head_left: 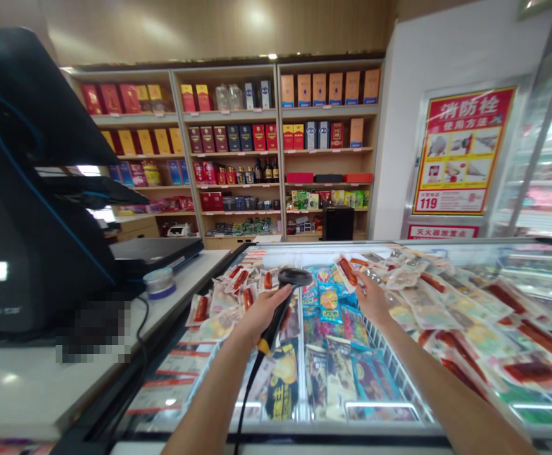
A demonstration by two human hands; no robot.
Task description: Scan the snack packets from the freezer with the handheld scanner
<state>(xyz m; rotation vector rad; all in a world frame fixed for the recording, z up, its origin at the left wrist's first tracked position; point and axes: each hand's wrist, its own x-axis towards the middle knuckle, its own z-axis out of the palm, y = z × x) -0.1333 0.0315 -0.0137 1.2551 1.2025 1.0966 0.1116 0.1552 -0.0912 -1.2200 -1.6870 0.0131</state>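
My left hand (261, 316) is wrapped round the handle of a black barcode scanner (276, 319), whose head points to the right and whose cable runs down toward me. A vacuum-packed sausage (346, 272) is pinched in my right hand (369, 297), held just right of the scanner head and apart from it. Both hands are above the glass top of a chest freezer (304, 414). More packed sausages (200, 309) lie on the glass to the left, and a spread of sausage packs (456, 354) covers the right side.
Colourful frozen packets (330, 303) show inside the freezer. On the left counter (29, 385) stand a black checkout terminal (29, 189), a flat scale (157, 249) and a roll of tape (159, 283). Shelves of boxes (233, 139) line the back wall.
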